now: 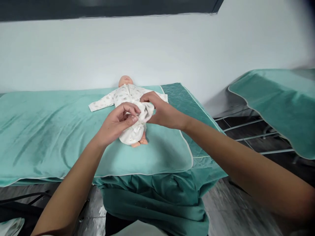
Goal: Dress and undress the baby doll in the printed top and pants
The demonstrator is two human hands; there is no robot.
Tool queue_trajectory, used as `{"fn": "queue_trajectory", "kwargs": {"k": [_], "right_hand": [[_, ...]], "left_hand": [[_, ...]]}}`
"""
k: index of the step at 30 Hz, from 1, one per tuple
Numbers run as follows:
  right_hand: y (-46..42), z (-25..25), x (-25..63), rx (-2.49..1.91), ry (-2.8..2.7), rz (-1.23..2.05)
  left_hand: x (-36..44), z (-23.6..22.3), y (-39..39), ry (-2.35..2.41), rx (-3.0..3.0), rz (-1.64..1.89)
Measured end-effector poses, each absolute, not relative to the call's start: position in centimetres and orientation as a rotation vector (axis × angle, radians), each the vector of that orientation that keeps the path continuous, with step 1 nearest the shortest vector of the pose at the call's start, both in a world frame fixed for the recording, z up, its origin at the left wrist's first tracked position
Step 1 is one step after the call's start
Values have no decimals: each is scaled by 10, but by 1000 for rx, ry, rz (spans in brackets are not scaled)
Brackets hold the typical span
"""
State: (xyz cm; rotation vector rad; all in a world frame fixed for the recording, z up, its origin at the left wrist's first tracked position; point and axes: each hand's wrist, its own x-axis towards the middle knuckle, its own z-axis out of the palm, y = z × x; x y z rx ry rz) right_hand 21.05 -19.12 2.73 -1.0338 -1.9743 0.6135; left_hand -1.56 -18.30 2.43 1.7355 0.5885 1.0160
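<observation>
A baby doll lies on its back on the bed in a white printed long-sleeved baby outfit, arms spread wide. Its bare feet point toward me. Above its lower body I hold a bunched piece of white baby clothing; whether it is part of the outfit or a separate piece, I cannot tell. My left hand pinches the near left edge of this cloth between thumb and fingers. My right hand grips its other side, thumb below and fingers curled over the top, partly hiding the doll's torso.
A light green sheet with a pale edge covers the bed, over a darker green quilted cover. To the right stands a second green-covered bed, with metal slats between. A white wall rises behind.
</observation>
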Motion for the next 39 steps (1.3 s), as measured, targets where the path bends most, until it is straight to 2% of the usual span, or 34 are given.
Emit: {"fn": "queue_trajectory", "kwargs": {"k": [5, 10, 12, 17, 23, 26, 28, 32, 36, 39], "right_hand": [[-201, 26, 200, -898, -2031, 418], [-216, 24, 211, -884, -2097, 284], [-218, 24, 220, -887, -2107, 259], [-221, 26, 231, -985, -1921, 407], [-224, 43, 229, -1078, -1270, 1000], [-219, 45, 224, -1055, -1067, 1237], [-213, 42, 218, -994, -997, 1329], [-201, 35, 205, -913, -904, 1299], [-201, 33, 197, -891, -891, 1184], [-211, 31, 197, -1009, -937, 952]], "left_hand": [[-16, 24, -182, 828, 1632, 1041], [-27, 26, -178, 863, 1930, 575], [-31, 30, -178, 851, 2096, 520], [-31, 41, -178, 1004, 2395, 889], [-32, 52, -178, 1026, 2663, 695], [-27, 50, -184, 1095, 2615, 889], [-19, 44, -193, 910, 2516, 969], [-2, 18, -213, 655, 2353, 942], [0, 3, -213, 845, 2206, 1028], [-6, 16, -206, 941, 1943, 1161]]}}
